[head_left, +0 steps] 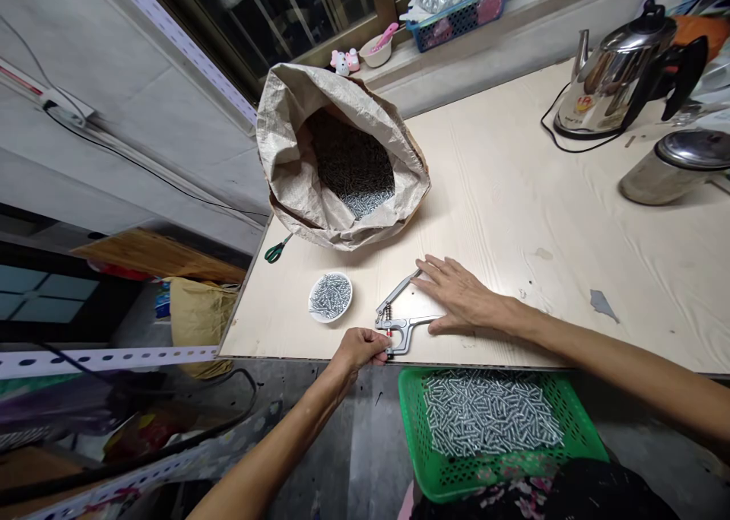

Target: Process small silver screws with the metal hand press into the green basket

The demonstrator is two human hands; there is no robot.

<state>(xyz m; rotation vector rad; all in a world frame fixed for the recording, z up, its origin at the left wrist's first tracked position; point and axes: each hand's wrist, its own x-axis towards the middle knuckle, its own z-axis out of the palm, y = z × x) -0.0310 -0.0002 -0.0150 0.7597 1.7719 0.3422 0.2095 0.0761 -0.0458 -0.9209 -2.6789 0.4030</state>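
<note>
Silver snap-fastener pliers (402, 326) lie at the front edge of the table, their handles apart and a spring and red part showing by the jaw. My right hand (459, 296) spans the handles, fingertips on the upper one and thumb by the lower one. At the jaw end, my left hand (365, 347) is closed in a pinch; whatever is between its fingertips is too small to make out. Left of the pliers stands a white bowl (312, 312) filled with small silver metal pieces. A green basket (411, 429) below the table edge holds many similar pieces.
A large woven sack (285, 144), open at the top, holds metal pieces behind the bowl. Green-handled scissors (274, 252) lie beside it. A steel kettle (604, 79) and a metal pot (655, 174) stand at the right. Behind, a blue basket (456, 26) rests on the sill.
</note>
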